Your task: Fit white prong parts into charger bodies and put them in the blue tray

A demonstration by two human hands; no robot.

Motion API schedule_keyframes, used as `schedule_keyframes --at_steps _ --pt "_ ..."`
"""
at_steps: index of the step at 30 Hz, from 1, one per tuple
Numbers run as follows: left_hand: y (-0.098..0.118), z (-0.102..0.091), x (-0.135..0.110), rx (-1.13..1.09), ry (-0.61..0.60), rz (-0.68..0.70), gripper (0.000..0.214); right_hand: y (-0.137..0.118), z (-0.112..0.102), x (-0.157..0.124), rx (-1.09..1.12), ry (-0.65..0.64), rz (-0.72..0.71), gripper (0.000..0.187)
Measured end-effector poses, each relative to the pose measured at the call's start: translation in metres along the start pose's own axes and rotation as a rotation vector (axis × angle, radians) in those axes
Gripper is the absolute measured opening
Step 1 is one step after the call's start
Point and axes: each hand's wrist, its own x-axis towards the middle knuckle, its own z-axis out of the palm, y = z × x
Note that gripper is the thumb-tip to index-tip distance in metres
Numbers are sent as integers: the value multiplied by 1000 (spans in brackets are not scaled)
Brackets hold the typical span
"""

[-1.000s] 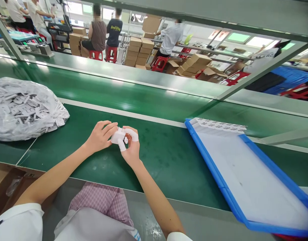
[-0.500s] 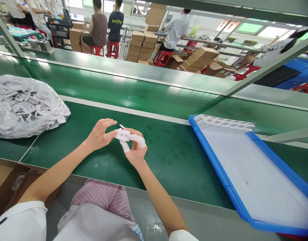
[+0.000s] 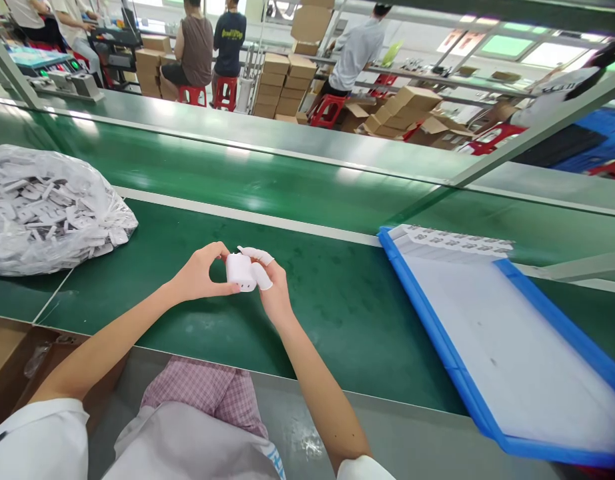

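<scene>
Between my hands, above the green belt, is a white power adapter (image 3: 241, 271), a small rounded block with dark slots on its lower face. My left hand (image 3: 200, 272) grips it from the left, thumb at the bottom and fingertips at the top. White finger cots cover the thumb and forefinger of my right hand (image 3: 276, 287), which are closed on its right side. A thin light piece shows at the adapter's upper edge, partly hidden by the fingers. To the left lies a clear plastic bag (image 3: 57, 207) full of small white and grey parts.
A blue-rimmed tray (image 3: 437, 333) with a white lining stands at the right, holding rows of white pieces (image 3: 452, 241) at its far end. The green belt (image 3: 347, 320) runs across. Metal posts and a rail cross beyond it. Cardboard boxes (image 3: 275, 83) and seated people are farther back.
The adapter has been turned, so its slotted face now points down toward me. My left hand has closed onto it; its fingers were spread before. My right hand's fingers have shifted around it.
</scene>
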Motion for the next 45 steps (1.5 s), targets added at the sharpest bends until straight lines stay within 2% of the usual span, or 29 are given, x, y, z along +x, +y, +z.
schedule_keyframes --at_steps 2,6,11,14,20,27,33,41,45 --pt "1 -1 1 -136 -20 -116 47 0 -1 1 76 -41 74 49" --pt "1 -1 3 -339 -41 -209 60 2 3 0 185 -52 104 52" --pt "4 2 2 -339 -33 -229 67 0 10 -3 148 61 30 48" --pt "7 4 1 -324 -35 -182 68 -4 10 -6 71 129 -41 50" --pt "11 5 -2 -262 32 57 61 -8 9 -12 109 104 -167 51" --pt "13 5 -4 -105 91 143 56 -11 10 -13 70 75 -173 52" --pt "15 4 -5 -29 137 249 53 -7 8 -14 11 73 -252 52" --pt "17 0 -5 -1 115 296 53 1 6 -14 -38 69 -361 50" --pt "20 -4 -4 107 -20 166 58 1 2 -10 -168 61 -443 49"
